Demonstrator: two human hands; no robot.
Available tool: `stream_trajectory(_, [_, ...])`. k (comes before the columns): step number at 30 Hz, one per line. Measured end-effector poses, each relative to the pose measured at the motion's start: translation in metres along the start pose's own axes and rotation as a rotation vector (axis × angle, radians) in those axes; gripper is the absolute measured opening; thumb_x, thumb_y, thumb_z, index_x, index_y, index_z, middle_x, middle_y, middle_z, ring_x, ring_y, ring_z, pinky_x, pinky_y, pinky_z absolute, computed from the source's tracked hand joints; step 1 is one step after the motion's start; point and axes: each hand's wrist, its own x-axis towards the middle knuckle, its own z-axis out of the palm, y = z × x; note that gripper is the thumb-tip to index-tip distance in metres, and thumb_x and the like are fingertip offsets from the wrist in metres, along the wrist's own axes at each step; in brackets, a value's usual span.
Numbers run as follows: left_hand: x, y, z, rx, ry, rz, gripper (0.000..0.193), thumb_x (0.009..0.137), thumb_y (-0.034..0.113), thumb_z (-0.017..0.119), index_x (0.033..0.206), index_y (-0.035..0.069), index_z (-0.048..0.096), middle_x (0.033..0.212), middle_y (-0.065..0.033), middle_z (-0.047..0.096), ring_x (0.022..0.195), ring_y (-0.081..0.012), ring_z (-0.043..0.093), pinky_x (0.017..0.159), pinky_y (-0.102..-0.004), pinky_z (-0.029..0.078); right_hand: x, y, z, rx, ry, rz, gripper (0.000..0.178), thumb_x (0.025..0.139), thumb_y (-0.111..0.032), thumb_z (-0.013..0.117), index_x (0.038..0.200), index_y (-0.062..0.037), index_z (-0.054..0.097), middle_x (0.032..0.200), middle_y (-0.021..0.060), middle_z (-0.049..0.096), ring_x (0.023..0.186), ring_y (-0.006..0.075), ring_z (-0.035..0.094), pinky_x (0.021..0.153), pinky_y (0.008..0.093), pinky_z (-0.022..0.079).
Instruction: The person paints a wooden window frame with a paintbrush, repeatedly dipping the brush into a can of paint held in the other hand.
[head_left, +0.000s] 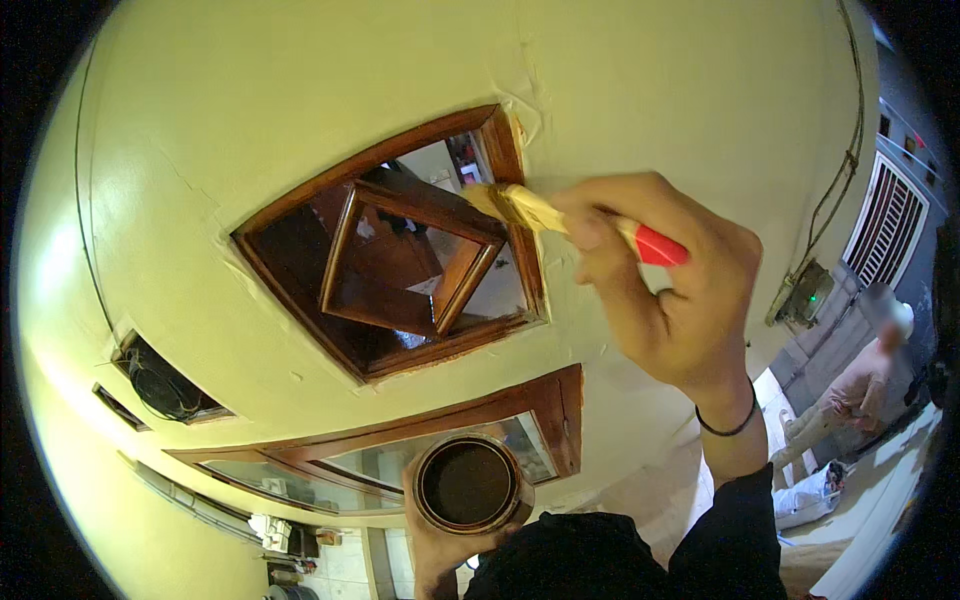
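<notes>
far l of l hand: sq opening in the wall w/ a dark coil in it. nearer, up from l hand: brown wood window frame, w/ a sash tilted inside it. just behind l hand & stretching l of it: lower wood frame w/ glass panes. l hand is curled round a can, open top, dark inside. r hand, higher & to the r, grips a brush, red-ended handle, btwn thumb & fingers; bristles pt l at the window frame's r side, can't tell if touching. dark band on r wrist. r of r hand: elec box w/ green light, below it a white sack, then another person farther r.
</notes>
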Motion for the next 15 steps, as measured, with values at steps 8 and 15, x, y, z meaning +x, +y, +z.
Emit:
stream_trajectory(8, [0.000,0.007,0.007,-0.050,-0.021,-0.009,0.121,0.050,0.024,0.107,0.147,-0.001,0.039,0.140,-0.0206,0.060,0.132,-0.0325,0.062,0.115,-0.0495,0.051,0.042,0.016,0.028,-0.207,-0.237,-0.168,0.027,0.101,-0.017,0.071,0.079,-0.0026,0.062,0.063,0.0149,0.064,0.051,0.0302,0.062,0.050,0.0389,0.045])
stream_trajectory(15, [0.000,0.009,0.011,-0.056,0.011,-0.055,0.121,0.050,0.023,0.108,0.146,0.000,0.039,0.142,-0.0209,0.059,0.133,-0.0331,0.062,0.116,-0.0503,0.050,0.068,0.016,0.046,-0.234,-0.194,-0.284,0.027,0.100,-0.016,0.067,0.078,-0.0003,0.064,0.059,0.0206,0.059,0.053,0.0397,0.062,0.053,0.0457,0.049])
